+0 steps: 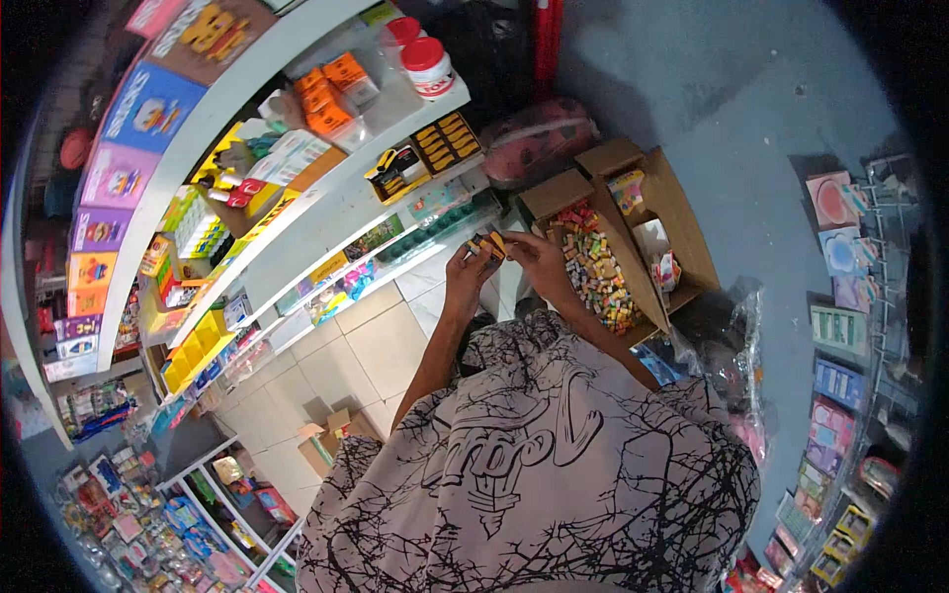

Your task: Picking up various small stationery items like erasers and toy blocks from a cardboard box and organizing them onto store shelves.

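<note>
My left hand (pixel 465 278) holds a few small yellow-and-black items (pixel 488 243) at the middle of the view; their exact kind is too small to tell. Against the right end of them, the fingers of my right hand (pixel 545 265) pinch one. Just beyond my right forearm stands an open cardboard box (pixel 619 241) with many small, brightly coloured pieces (pixel 593 270) in one part. On the shelf ahead, a black-edged display box (pixel 445 142) holds similar yellow-and-black items in rows. Beside it sits a partly filled yellow-and-black box (pixel 399 174).
White shelves (pixel 326 178) with stationery curve along the left. Red-lidded white tubs (pixel 428 68) and orange boxes (pixel 326 100) stand on an upper shelf. A pink bag (pixel 540 141) lies behind the cardboard box. Hanging goods (pixel 838 326) line the right wall. Small cartons (pixel 337 437) lie on the tiled floor (pixel 359 356).
</note>
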A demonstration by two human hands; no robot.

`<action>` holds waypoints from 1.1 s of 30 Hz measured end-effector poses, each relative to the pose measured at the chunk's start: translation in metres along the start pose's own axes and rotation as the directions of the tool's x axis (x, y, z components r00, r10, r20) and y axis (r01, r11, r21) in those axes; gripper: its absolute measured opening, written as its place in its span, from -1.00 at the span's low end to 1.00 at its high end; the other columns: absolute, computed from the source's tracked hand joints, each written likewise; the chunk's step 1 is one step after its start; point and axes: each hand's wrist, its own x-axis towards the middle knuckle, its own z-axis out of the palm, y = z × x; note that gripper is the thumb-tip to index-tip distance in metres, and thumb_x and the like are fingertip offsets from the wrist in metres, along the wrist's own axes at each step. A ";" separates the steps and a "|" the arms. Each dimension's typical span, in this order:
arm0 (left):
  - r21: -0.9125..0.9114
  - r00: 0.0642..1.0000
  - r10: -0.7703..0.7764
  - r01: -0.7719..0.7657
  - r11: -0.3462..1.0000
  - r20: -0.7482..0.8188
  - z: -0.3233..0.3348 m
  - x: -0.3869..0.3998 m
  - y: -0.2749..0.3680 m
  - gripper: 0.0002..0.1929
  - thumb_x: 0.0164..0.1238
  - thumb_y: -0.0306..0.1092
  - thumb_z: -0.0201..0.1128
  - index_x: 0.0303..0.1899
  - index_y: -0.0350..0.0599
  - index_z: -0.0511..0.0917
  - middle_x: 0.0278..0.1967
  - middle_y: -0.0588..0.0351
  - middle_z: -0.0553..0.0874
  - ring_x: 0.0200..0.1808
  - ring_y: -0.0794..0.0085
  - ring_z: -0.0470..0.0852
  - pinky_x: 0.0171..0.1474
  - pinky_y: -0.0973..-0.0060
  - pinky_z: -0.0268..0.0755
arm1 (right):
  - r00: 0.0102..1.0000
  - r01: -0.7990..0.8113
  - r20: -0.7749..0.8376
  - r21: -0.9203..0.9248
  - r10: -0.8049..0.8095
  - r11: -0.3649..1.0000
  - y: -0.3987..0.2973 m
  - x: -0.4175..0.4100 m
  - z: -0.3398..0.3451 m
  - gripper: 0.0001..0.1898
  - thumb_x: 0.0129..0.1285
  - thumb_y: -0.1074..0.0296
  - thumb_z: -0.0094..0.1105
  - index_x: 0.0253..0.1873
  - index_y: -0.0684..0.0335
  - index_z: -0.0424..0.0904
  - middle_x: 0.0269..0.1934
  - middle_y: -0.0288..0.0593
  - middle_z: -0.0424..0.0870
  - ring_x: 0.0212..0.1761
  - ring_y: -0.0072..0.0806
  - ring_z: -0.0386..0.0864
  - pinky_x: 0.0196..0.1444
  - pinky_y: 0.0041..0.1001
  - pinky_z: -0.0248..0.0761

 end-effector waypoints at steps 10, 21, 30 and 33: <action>-0.008 0.997 0.079 -0.079 0.997 0.021 -0.026 -0.002 0.013 -0.75 0.26 -0.39 0.17 -0.08 -0.24 0.41 -0.23 0.06 0.62 -0.20 0.46 0.61 -0.08 0.49 0.50 | 0.986 -0.031 0.163 0.053 0.022 0.998 -0.007 0.008 0.024 -0.67 0.17 0.47 0.17 0.06 0.32 0.47 -0.09 -0.14 0.57 -0.12 -0.53 0.55 -0.06 -0.55 0.44; -0.032 0.997 0.067 -0.066 0.997 0.024 -0.035 -0.012 0.024 -0.73 0.25 -0.33 0.19 -0.08 -0.18 0.40 -0.27 0.04 0.63 -0.23 0.43 0.62 -0.09 0.47 0.50 | 0.983 0.072 0.166 0.060 -0.081 0.996 0.000 0.005 0.044 -0.61 0.15 0.37 0.23 0.08 0.28 0.44 -0.12 -0.14 0.56 -0.15 -0.49 0.57 -0.13 -0.54 0.47; -0.036 0.994 0.104 -0.102 0.994 0.043 -0.046 -0.016 0.029 -0.74 0.28 -0.36 0.14 -0.06 -0.24 0.37 -0.22 0.03 0.60 -0.16 0.39 0.60 0.02 0.38 0.50 | 0.991 0.102 0.092 0.000 -0.101 0.995 -0.006 0.008 0.051 -0.73 0.15 0.43 0.21 -0.04 0.34 0.52 -0.08 -0.14 0.47 -0.10 -0.47 0.53 -0.08 -0.50 0.46; -0.048 0.993 0.112 -0.110 0.993 0.048 -0.043 -0.017 0.028 -0.73 0.29 -0.36 0.14 -0.04 -0.25 0.37 -0.23 0.03 0.61 -0.16 0.41 0.60 0.02 0.39 0.49 | 0.980 0.194 0.056 -0.046 -0.192 0.980 -0.005 0.009 0.050 -0.72 0.13 0.45 0.22 -0.04 0.35 0.53 -0.06 -0.12 0.45 -0.08 -0.45 0.52 -0.05 -0.50 0.46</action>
